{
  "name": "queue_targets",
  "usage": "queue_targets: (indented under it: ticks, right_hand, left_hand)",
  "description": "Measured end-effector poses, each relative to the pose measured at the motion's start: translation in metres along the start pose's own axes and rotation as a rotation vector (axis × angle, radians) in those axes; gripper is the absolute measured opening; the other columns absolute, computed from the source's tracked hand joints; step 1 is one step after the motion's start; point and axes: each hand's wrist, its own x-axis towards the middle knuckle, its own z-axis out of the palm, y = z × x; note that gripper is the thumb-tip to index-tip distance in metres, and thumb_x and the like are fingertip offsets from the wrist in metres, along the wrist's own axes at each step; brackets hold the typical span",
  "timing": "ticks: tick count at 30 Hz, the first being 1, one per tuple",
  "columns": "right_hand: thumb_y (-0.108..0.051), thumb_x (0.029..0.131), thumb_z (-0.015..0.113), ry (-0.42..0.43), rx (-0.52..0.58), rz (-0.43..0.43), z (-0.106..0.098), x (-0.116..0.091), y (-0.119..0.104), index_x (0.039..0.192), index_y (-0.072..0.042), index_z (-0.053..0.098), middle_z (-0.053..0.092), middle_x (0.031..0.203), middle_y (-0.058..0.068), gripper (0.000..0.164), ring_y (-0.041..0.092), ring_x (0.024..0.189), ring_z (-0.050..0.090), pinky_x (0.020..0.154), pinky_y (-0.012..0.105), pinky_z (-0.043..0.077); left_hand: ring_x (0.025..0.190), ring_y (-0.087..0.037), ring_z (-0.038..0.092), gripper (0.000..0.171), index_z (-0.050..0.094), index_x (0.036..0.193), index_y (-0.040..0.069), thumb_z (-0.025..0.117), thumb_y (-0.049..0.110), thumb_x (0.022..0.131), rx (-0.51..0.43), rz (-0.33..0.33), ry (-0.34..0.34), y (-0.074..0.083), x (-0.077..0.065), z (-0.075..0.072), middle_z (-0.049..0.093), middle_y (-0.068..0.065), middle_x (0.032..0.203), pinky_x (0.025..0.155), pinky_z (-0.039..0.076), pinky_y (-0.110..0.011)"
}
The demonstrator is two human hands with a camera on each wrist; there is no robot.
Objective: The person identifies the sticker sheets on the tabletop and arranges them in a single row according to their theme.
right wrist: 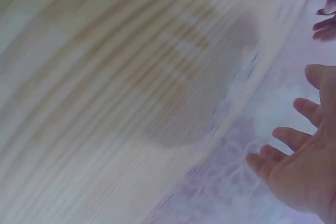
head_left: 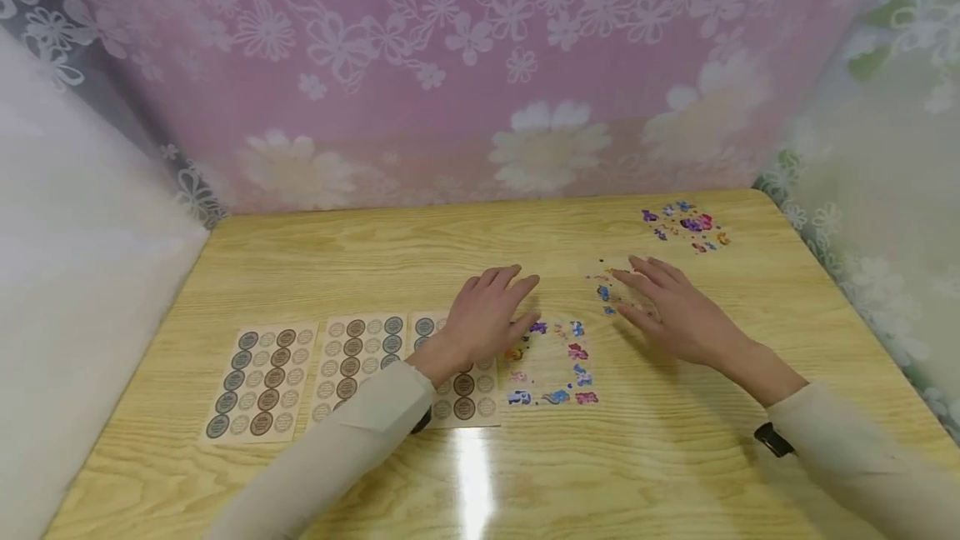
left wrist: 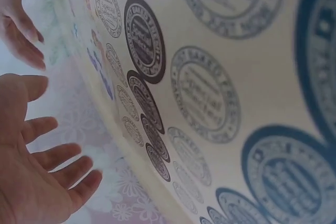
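Note:
My left hand (head_left: 480, 323) is held over the table with fingers spread and nothing in it. Below it lie the right-hand paper sheet of round labels (head_left: 465, 394) and a clear sheet of small colourful cartoon stickers (head_left: 557, 397). Printed circles (left wrist: 206, 94) show large in the left wrist view, past the left palm (left wrist: 31, 177). With fingers extended and parted, my right hand (head_left: 678, 315) is above a second clear sticker sheet (head_left: 603, 293), covering much of it. The right wrist view has the right hand (right wrist: 304, 156) with nothing in its palm.
Two more paper sheets of round labels, the middle one (head_left: 348, 365) and the left one (head_left: 258, 382), lie at the left, the middle one partly behind my sleeve. Another patch of colourful stickers (head_left: 697, 223) is at the back right. A flowered curtain (head_left: 480, 107) hangs behind the wooden table (head_left: 360, 257).

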Motion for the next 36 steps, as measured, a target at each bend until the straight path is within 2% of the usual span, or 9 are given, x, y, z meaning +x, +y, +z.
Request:
queue_targets:
  ticks: [7, 14, 19, 23, 26, 29, 36]
  right_hand:
    - [-0.040, 0.102, 0.043, -0.021, -0.063, 0.037, -0.009, -0.004, 0.034, 0.151, -0.007, 0.029, 0.019, 0.151, 0.028, 0.061, 0.046, 0.138, 0.014, 0.111, 0.054, 0.008]
    - [-0.044, 0.102, 0.040, -0.063, 0.026, 0.124, -0.010, -0.001, 0.055, 0.151, -0.007, 0.025, 0.018, 0.150, 0.031, 0.064, 0.051, 0.134, 0.018, 0.104, 0.065, 0.013]
    - [-0.040, 0.102, 0.042, -0.078, 0.177, 0.162, -0.014, 0.002, 0.066, 0.149, 0.001, 0.025, 0.023, 0.146, 0.034, 0.065, 0.055, 0.133, 0.014, 0.101, 0.069, 0.010]
    - [-0.036, 0.102, 0.044, -0.086, 0.259, 0.174, -0.015, 0.006, 0.072, 0.147, 0.006, 0.027, 0.028, 0.143, 0.035, 0.064, 0.056, 0.127, 0.026, 0.097, 0.069, 0.021]
    - [-0.035, 0.102, 0.046, -0.086, 0.279, 0.166, -0.014, 0.011, 0.075, 0.146, 0.006, 0.028, 0.033, 0.140, 0.034, 0.063, 0.053, 0.117, 0.042, 0.092, 0.066, 0.034]
    - [-0.033, 0.101, 0.049, -0.088, 0.293, 0.160, -0.010, 0.018, 0.078, 0.145, 0.008, 0.029, 0.037, 0.135, 0.034, 0.063, 0.049, 0.109, 0.051, 0.088, 0.061, 0.040]
    - [-0.031, 0.100, 0.053, -0.099, 0.318, 0.199, -0.009, 0.029, 0.081, 0.142, 0.010, 0.034, 0.042, 0.128, 0.033, 0.061, 0.043, 0.103, 0.054, 0.084, 0.056, 0.044]
  left_hand:
    - [0.140, -0.027, 0.024, 0.059, 0.036, 0.149, 0.025, 0.036, 0.056, 0.098, 0.019, -0.015, -0.046, 0.005, 0.016, 0.004, 0.030, -0.009, 0.152, 0.110, 0.023, -0.044]
    - [0.140, -0.027, 0.022, 0.060, 0.035, 0.149, 0.025, 0.033, 0.057, 0.098, 0.025, -0.006, -0.070, 0.012, 0.031, 0.011, 0.028, -0.009, 0.153, 0.110, 0.021, -0.044]
    - [0.136, -0.025, 0.031, 0.057, 0.038, 0.147, 0.023, 0.040, 0.052, 0.099, -0.055, 0.008, -0.066, 0.021, 0.047, 0.014, 0.034, -0.007, 0.150, 0.106, 0.030, -0.042]
    - [0.130, -0.024, 0.040, 0.054, 0.039, 0.146, 0.021, 0.045, 0.047, 0.099, -0.156, -0.006, -0.071, 0.029, 0.063, 0.014, 0.039, -0.004, 0.146, 0.099, 0.039, -0.039]
    - [0.128, -0.023, 0.041, 0.054, 0.039, 0.146, 0.019, 0.048, 0.043, 0.099, -0.260, -0.041, -0.092, 0.033, 0.072, 0.014, 0.040, -0.004, 0.145, 0.098, 0.040, -0.038]
    - [0.127, -0.024, 0.042, 0.054, 0.039, 0.146, 0.017, 0.050, 0.040, 0.099, -0.343, -0.083, -0.112, 0.034, 0.080, 0.017, 0.041, -0.005, 0.144, 0.099, 0.039, -0.039]
    - [0.127, -0.025, 0.042, 0.054, 0.043, 0.144, 0.012, 0.056, 0.035, 0.097, -0.434, -0.201, -0.127, 0.036, 0.094, 0.027, 0.047, -0.007, 0.137, 0.101, 0.037, -0.035]
